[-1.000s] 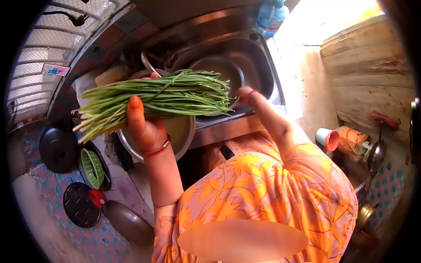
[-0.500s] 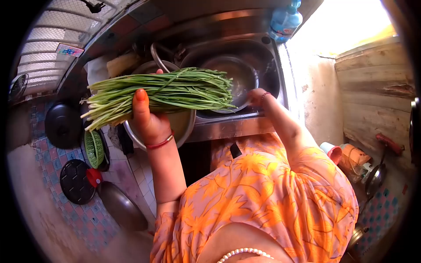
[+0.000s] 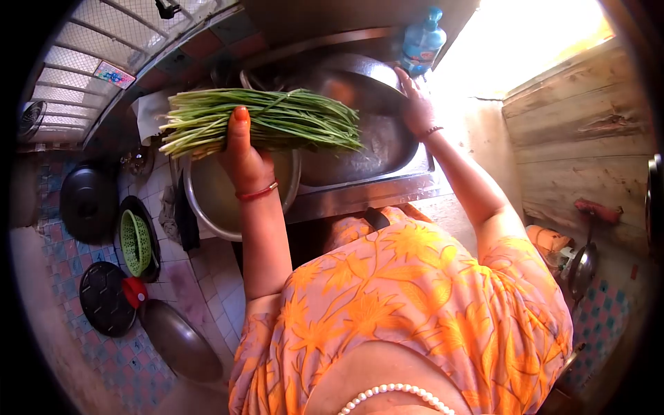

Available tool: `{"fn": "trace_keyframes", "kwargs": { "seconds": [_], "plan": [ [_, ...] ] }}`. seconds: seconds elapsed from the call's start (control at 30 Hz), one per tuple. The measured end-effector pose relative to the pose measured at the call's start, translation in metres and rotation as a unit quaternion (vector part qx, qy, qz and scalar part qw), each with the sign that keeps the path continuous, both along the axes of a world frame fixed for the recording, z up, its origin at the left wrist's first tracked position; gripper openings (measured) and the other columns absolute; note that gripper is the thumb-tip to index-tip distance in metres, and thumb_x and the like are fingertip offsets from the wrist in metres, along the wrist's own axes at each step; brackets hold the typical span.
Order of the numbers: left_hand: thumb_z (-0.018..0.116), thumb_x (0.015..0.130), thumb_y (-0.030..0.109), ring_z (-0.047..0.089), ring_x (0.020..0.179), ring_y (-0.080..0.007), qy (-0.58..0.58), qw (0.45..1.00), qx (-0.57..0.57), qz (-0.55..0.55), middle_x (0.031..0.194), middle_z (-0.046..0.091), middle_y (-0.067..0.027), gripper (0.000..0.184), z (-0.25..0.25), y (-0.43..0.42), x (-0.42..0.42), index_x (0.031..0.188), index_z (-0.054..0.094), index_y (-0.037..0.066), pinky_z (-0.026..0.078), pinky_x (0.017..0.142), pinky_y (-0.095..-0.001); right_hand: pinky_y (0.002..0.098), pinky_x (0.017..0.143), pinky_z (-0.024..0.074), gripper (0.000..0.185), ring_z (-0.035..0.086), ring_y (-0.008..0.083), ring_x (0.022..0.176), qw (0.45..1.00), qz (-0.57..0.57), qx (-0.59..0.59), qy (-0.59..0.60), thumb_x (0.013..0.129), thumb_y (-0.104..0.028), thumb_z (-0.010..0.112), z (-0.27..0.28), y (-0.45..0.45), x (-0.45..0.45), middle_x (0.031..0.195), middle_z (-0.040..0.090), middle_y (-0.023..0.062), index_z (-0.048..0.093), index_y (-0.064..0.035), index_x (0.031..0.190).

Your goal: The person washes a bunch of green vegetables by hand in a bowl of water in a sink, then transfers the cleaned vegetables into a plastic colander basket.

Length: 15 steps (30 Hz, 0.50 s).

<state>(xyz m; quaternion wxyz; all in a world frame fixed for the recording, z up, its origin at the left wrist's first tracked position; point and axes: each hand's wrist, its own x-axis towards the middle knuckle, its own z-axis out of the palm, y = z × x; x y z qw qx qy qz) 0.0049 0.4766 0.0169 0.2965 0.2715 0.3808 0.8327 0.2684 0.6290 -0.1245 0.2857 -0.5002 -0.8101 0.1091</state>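
Note:
A thick bunch of chives [image 3: 297, 121], green with pale root ends to the left, is gripped in my left hand [image 3: 247, 162], its thumb across the stalks. The bunch is held level above a wide metal bowl [image 3: 296, 183] of cloudy liquid at the counter's edge. My right hand [image 3: 420, 111] is at the rim of a metal basin [image 3: 366, 68], which is tipped up on its side at the back of the sink [image 3: 387, 158]. Its fingers hold the basin's right edge. The sink floor below looks wet. The chives cover part of the sink and the bowl.
A blue bottle [image 3: 422, 45] stands at the sink's back right corner. On the left are a green strainer [image 3: 135, 242], a black lid [image 3: 88, 202], a black ridged pan [image 3: 108, 299] and a dark frying pan [image 3: 181, 342]. A wooden panel [image 3: 574, 117] is at right.
My right hand has moved up and away, and the basin, which lay flat in the sink, is now tilted up at the back. The chives stay in my left hand, slightly higher in view.

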Motion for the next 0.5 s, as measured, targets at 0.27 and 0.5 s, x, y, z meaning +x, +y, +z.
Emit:
{"fn": "trace_keyframes", "kwargs": {
  "seconds": [0.27,0.5],
  "plan": [
    [0.070,0.075,0.009,0.055,0.094,-0.0166,-0.024,0.999,0.018,-0.028,0.107,0.056,-0.0049,0.046,0.006,0.001,0.002,0.117,0.052,0.003,0.046,0.089,-0.0335,0.0455,0.073,0.0526,0.062,0.061,0.0398,0.091,0.998,-0.047,-0.045,-0.025,0.085,-0.022,0.055,0.026,-0.020,0.025,0.132,0.046,0.0187,0.028,-0.0283,0.141],
    [0.074,0.074,0.007,0.054,0.090,-0.0134,-0.035,0.998,-0.041,-0.014,0.102,0.057,-0.0033,0.042,-0.020,0.025,0.026,0.111,0.054,0.004,0.046,0.083,-0.0290,0.0391,0.085,0.0484,0.070,0.058,0.0340,0.104,0.971,-0.068,-0.200,0.110,0.075,-0.001,0.051,-0.056,-0.023,0.029,0.126,0.052,0.0182,0.035,-0.0220,0.139]
  ]
}}
